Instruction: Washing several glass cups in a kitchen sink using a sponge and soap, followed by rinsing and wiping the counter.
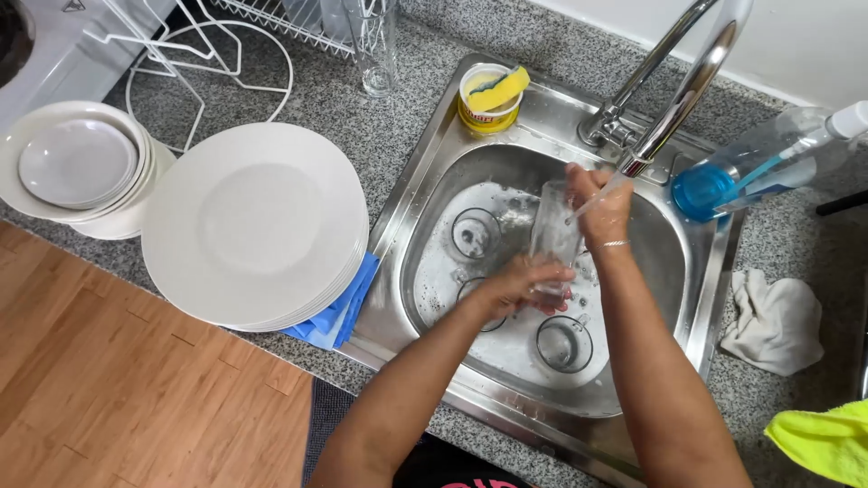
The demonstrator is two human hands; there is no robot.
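Glass tumbler (553,230), clear, rigid, wet, judged slippery and fragile, sits over the middle of the sink (714,271) under the faucet (674,108) stream; take hold around the wall at both ends. Left hand (515,285) is closed around its lower end, right hand (601,203) is curled on its upper end. Long axis runs near-upright in view, tilted slightly; which end is the mouth cannot be told.

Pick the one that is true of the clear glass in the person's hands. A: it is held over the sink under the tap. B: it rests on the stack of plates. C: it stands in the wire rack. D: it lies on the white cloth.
A: both the left hand and the right hand grip the glass above the sink, just below the tap.
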